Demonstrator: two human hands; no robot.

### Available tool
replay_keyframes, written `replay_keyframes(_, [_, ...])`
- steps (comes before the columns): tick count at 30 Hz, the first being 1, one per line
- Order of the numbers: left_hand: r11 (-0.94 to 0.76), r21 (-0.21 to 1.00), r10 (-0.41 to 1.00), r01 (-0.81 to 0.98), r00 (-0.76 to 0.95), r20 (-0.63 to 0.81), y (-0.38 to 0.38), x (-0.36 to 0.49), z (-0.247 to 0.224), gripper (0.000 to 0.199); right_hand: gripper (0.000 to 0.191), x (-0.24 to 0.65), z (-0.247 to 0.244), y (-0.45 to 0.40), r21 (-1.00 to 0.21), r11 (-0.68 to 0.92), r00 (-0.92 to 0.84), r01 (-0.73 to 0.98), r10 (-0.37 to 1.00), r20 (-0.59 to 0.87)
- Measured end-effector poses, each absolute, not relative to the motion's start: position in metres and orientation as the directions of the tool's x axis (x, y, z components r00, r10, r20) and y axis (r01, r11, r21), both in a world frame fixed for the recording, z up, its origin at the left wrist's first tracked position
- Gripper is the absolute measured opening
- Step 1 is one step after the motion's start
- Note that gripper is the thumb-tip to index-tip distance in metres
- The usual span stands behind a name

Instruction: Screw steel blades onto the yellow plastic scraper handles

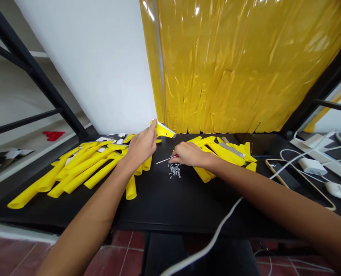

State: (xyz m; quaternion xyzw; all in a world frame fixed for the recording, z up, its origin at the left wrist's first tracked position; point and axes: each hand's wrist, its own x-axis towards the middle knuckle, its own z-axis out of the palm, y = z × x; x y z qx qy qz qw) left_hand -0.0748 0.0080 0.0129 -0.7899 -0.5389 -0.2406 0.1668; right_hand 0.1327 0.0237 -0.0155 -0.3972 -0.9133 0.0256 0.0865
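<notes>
My left hand [143, 145] is closed on a yellow scraper [164, 130] with a pale strip along its upper edge, held above the black table. In my right hand [189, 154] is a screwdriver [166, 159], its thin metal shaft pointing left over the tabletop. Just below that hand lies a small pile of screws [174, 170]. Several yellow handled pieces [84, 168] are heaped to the left, partly behind my left forearm. More yellow pieces [228, 153] lie at the right, partly hidden by my right forearm.
On the right of the black table [164, 211] are a phone [299, 184], a white charger [311, 166] and white cables. One cable [207, 245] crosses the front edge. Yellow plastic sheeting [230, 69] hangs behind. A red piece [53, 135] rests on the left shelf.
</notes>
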Motion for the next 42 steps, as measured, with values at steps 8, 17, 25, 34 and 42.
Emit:
replay_keyframes(8, [-0.439,-0.026,0.765,0.898,0.389,0.512,0.010,-0.080,0.015,0.054,0.018,0.122,-0.022,0.027,-0.161,0.584,-0.571,0.796,0.812,0.123])
replay_keyframes(17, [-0.460,-0.072,0.741,0.885,0.427,0.518,0.012,-0.083,0.014,0.072,0.016,0.149,-0.012,0.012,-0.200,0.668,-0.647,0.717,0.744,0.167])
replay_keyframes(25, [-0.450,-0.108,0.770,0.886,0.447,0.456,0.019,-0.087,0.009,0.068,0.016,0.159,-0.014,0.033,-0.181,0.691,-0.681,0.700,0.722,0.123])
replay_keyframes(34, [-0.440,-0.129,0.782,0.889,0.450,0.430,0.018,-0.086,0.009,0.067,0.013,0.168,-0.004,0.027,-0.021,0.733,-0.733,0.680,0.680,-0.009])
replay_keyframes(42, [-0.447,-0.173,0.749,0.878,0.473,0.465,0.012,-0.082,0.011,0.065,0.009,0.166,-0.011,0.025,-0.037,0.712,-0.712,0.701,0.702,0.009])
